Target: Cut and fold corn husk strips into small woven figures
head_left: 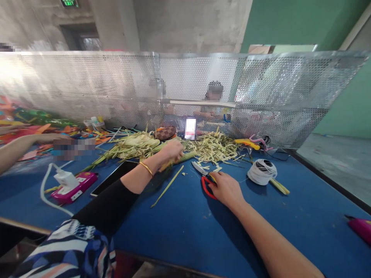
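Note:
My left hand (173,151), with a gold bangle at the wrist, is among pale green plant strips that look like husks. Its fingers are curled together, and what lies between them is hidden. Beside the fingertips is a green husk piece (189,155). Low over the blue table, my right hand (227,189) is closed around the red handles of a pair of scissors (199,168), whose blades point up and left. A pale strip shows by its fingers. To the left lies one thin stalk (167,186). The shredded pile (216,146) is beyond the scissors.
White string (261,172) sits right of my right hand. A tablet-like black slab (114,179) and a magenta power strip (75,187) are at left. A lit phone (190,128) stands before the perforated metal screen (116,85). Another person's arm (21,148) reaches in from the left.

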`<state>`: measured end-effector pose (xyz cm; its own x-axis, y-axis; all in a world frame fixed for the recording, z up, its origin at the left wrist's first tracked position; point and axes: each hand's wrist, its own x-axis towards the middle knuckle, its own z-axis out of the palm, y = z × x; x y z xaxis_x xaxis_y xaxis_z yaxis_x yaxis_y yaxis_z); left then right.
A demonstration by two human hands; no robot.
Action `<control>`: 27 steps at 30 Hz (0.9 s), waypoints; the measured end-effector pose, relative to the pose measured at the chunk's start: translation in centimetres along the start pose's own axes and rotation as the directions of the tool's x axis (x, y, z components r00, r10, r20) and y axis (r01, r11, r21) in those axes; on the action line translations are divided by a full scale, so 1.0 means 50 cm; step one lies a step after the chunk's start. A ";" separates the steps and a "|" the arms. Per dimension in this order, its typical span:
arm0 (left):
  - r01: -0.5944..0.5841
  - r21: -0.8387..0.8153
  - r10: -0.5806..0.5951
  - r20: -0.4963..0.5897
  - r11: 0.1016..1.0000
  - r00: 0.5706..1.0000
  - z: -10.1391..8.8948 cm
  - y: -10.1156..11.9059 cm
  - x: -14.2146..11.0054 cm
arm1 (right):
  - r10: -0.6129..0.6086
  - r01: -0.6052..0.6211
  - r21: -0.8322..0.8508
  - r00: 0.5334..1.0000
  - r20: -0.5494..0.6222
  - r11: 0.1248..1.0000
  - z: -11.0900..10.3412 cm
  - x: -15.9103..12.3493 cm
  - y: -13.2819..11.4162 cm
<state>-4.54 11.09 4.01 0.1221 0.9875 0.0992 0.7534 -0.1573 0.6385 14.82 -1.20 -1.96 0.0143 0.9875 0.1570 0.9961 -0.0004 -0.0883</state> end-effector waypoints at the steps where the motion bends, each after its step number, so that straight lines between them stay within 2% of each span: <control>1: 0.006 -0.046 -0.001 0.094 0.999 0.996 0.020 0.005 -0.019 | 0.016 -0.016 0.008 1.000 0.001 1.000 -0.003 0.000 0.001; 2: 0.031 -0.123 -0.002 0.226 0.992 0.974 0.042 0.008 -0.036 | 0.035 -0.035 0.015 0.999 0.000 0.999 -0.005 0.000 0.002; 3: 0.186 -0.307 -0.044 0.417 0.933 0.908 0.064 0.008 -0.049 | 0.057 -0.057 0.019 0.998 -0.003 0.998 -0.008 0.000 0.004; 4: 0.360 -0.446 -0.081 0.532 0.820 0.843 0.084 0.005 -0.057 | 0.078 -0.078 0.018 0.997 -0.006 0.997 -0.011 0.000 0.005; 5: 0.466 -0.537 -0.133 0.545 0.703 0.828 0.098 0.001 -0.058 | 0.097 -0.096 0.015 0.995 -0.007 0.995 -0.013 0.000 0.006; 8: 0.433 -0.639 -0.190 0.415 0.636 0.890 0.107 -0.019 -0.029 | 0.128 -0.128 0.002 0.992 0.004 0.992 -0.017 0.001 0.008; 11: 0.352 -0.725 -0.255 0.246 0.592 0.935 0.073 -0.041 0.014 | 0.124 -0.124 -0.008 0.992 0.001 0.992 -0.018 0.001 0.007; 14: 0.319 -0.773 -0.284 0.186 0.549 0.940 0.036 -0.053 0.023 | 0.103 -0.104 -0.013 0.994 -0.033 0.995 -0.018 -0.001 0.004; 18: 0.352 -0.807 -0.215 0.282 0.474 0.935 0.026 -0.026 -0.034 | 0.085 -0.086 -0.007 0.993 -0.081 0.996 -0.011 -0.002 0.004; 21: 0.378 -0.844 -0.124 0.359 0.381 0.925 0.040 0.015 -0.100 | 0.068 -0.069 -0.014 0.994 -0.082 0.997 -0.003 -0.001 0.009; 23: 0.399 -0.855 -0.102 0.388 0.332 0.916 0.052 0.040 -0.140 | 0.022 -0.016 0.041 0.991 -0.134 0.999 -0.001 -0.001 0.010; 25: 0.428 -0.858 -0.090 0.421 0.284 0.903 0.064 0.056 -0.169 | -0.020 0.076 0.244 0.974 -0.224 0.967 -0.004 -0.003 0.003; 26: 0.434 -0.867 -0.087 0.426 0.244 0.901 0.070 0.060 -0.178 | -0.025 0.121 0.406 0.972 -0.233 0.906 -0.007 -0.006 -0.004; 27: 0.432 -0.872 -0.091 0.423 0.229 0.902 0.075 0.061 -0.185 | -0.025 0.139 0.586 0.980 -0.198 0.799 -0.009 -0.009 -0.014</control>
<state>-0.94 1.46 2.20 0.3151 0.9033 -0.2911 -0.3381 0.3935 0.8549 14.18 -1.74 -1.53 0.0064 0.9364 0.3508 0.7465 0.2290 -0.6247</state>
